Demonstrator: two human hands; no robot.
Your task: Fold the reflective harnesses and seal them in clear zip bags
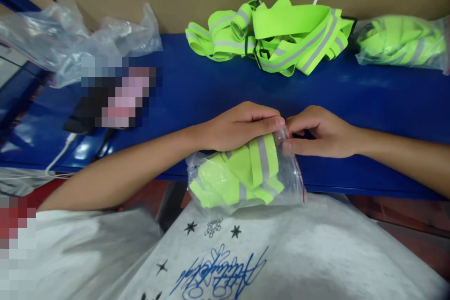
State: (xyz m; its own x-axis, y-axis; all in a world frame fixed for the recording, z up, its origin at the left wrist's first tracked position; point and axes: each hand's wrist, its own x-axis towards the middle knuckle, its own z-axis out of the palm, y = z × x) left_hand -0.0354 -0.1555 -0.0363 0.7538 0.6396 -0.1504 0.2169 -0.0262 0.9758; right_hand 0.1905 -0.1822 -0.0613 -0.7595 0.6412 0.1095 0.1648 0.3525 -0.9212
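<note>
A clear zip bag [293,183] with a folded neon-yellow reflective strap [242,168] inside lies at the front edge of the blue table, partly over the edge. My left hand [246,124] rests across the bag's upper side, thumb and fingers closed on it near the top corner of its opening. Close beside it, my right hand [318,133] pinches the same corner of the bag's red-lined zip edge between thumb and fingers. The left fingertips are partly hidden behind the bag and thumb.
A loose pile of neon-yellow reflective straps [291,33] with black buckles lies at the back of the blue table [176,89]. Right of it is another filled bag [404,40]. Several clear bags [116,33] and a blurred-out phone [130,96] with cables are at the left.
</note>
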